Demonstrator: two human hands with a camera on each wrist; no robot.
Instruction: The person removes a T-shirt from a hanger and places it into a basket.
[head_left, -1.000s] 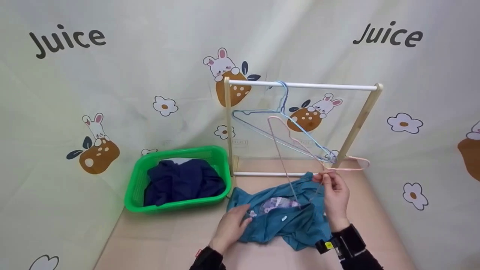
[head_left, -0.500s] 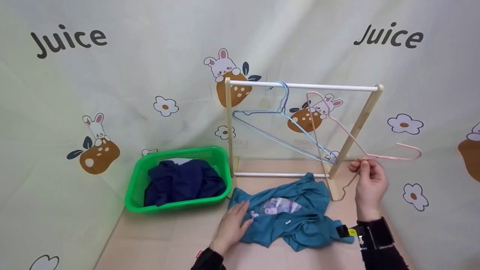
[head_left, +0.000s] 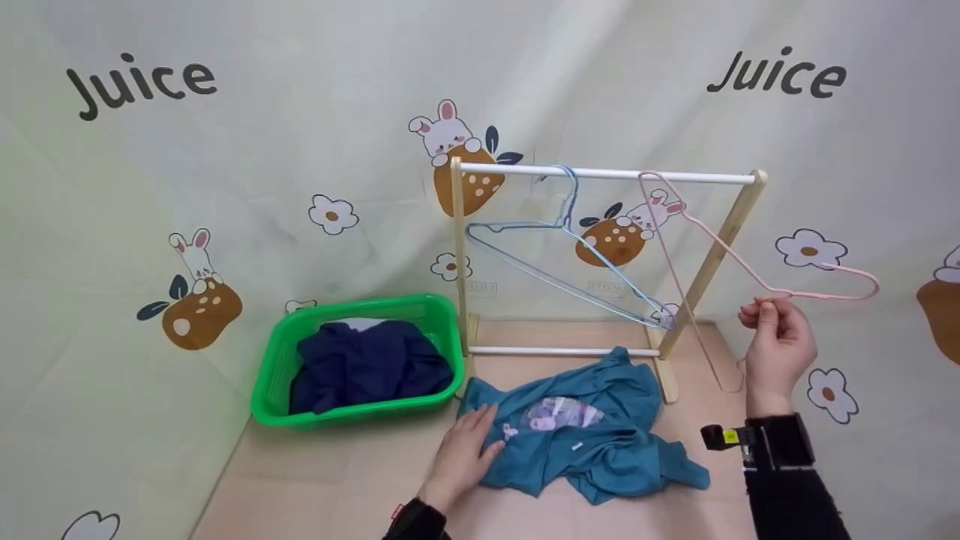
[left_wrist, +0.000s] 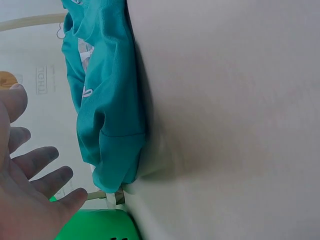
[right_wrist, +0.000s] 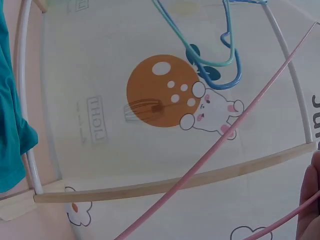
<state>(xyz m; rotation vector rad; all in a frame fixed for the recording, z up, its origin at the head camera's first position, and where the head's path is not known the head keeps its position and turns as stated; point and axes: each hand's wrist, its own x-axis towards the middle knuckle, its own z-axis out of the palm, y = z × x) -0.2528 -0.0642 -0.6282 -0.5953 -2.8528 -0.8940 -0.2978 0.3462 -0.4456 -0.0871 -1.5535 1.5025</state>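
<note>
Pinched between my right hand's (head_left: 782, 345) thumb and fingers is a pink clothes hanger (head_left: 832, 297), held near its neck. It is tilted sideways, with its hook pointing right and its body in front of the rack's right side. A crumpled teal shirt (head_left: 630, 405) with a pale print lies on the table. My left hand (head_left: 463, 454) is at the shirt's left edge, fingers extended. The left wrist view shows those fingers (left_wrist: 42, 162) spread and holding nothing. In the right wrist view the pink wire (right_wrist: 210, 152) crosses diagonally, with only part of the hand at the edge.
Two bluish hangers (head_left: 571, 199) hang from the white rod (head_left: 510, 169) of a small wooden-sided rack behind the shirt. Left of the rack, a green basket (head_left: 360, 415) holds a navy garment (head_left: 371, 364) and something white. A printed curtain (head_left: 360, 112) encloses the table (head_left: 315, 480).
My right hand has drawn the pink hanger away from the teal shirt, rightward and up. A part of the shirt now lies spread at the right. My left hand has stayed at the shirt's left edge.
</note>
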